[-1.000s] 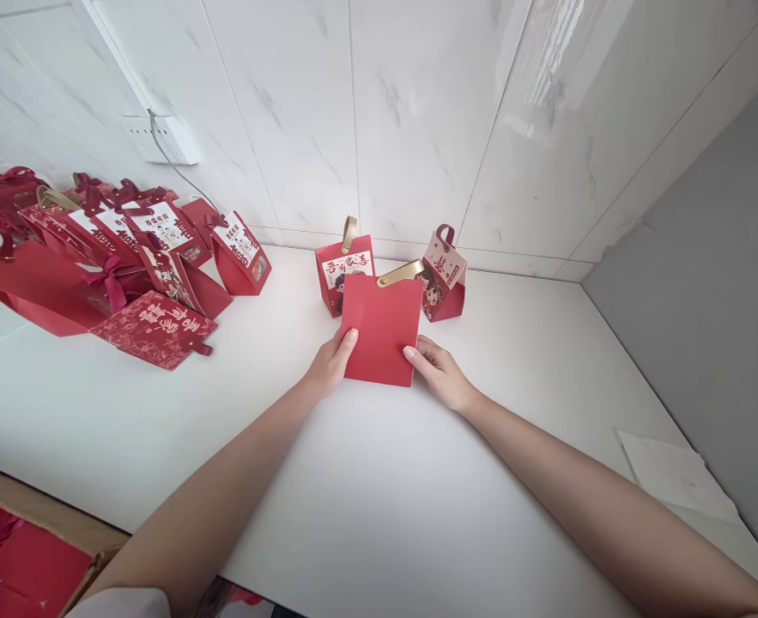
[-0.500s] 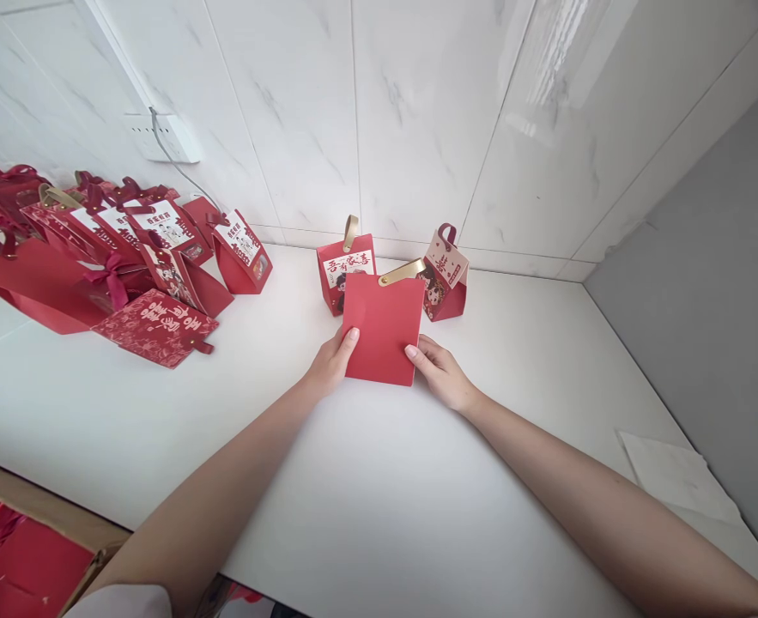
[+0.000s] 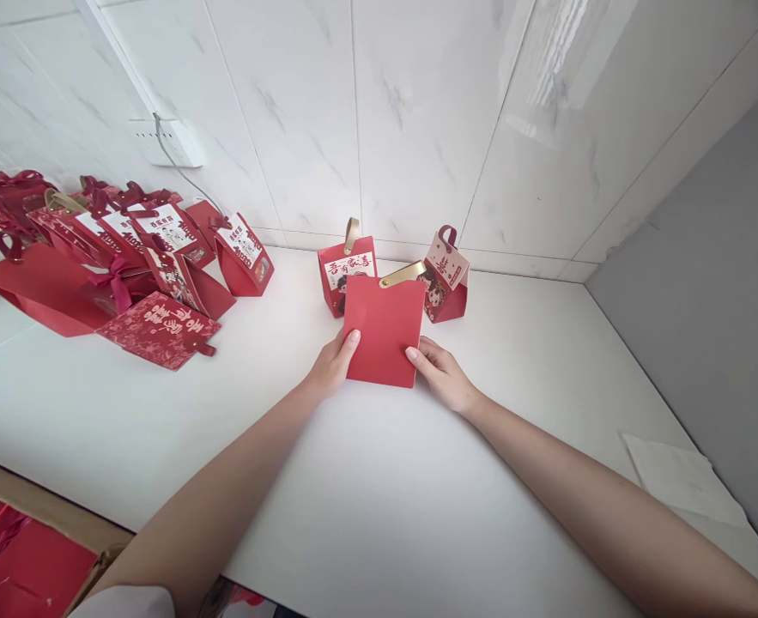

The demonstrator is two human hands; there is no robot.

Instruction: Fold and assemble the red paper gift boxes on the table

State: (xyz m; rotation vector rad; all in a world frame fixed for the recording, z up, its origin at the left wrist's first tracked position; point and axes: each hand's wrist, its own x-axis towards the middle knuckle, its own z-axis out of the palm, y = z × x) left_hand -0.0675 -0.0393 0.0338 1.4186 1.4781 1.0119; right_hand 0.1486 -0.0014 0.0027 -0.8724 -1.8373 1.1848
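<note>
A plain red folded box (image 3: 384,330) with a gold strap at its top is held up over the white table. My left hand (image 3: 336,365) grips its left edge, thumb on the front face. On the right edge, my right hand (image 3: 441,374) pinches it the same way, fingers behind. Partly hidden beyond it stands a red gift box with a gold loop (image 3: 330,262). To the right of that is a pink and red gift box (image 3: 446,279) with a dark red loop.
Many red gift boxes (image 3: 50,279) crowd the left of the white table (image 3: 275,524); a flat patterned one (image 3: 160,330) lies in front. White sheets (image 3: 681,481) lie at the right edge. A carton (image 3: 44,506) of red items is at lower left. A cable runs from the wall socket (image 3: 166,143).
The view has shifted very slightly. Part of another person's hand now shows at the far left edge. Both my hands keep their hold on the red box.
</note>
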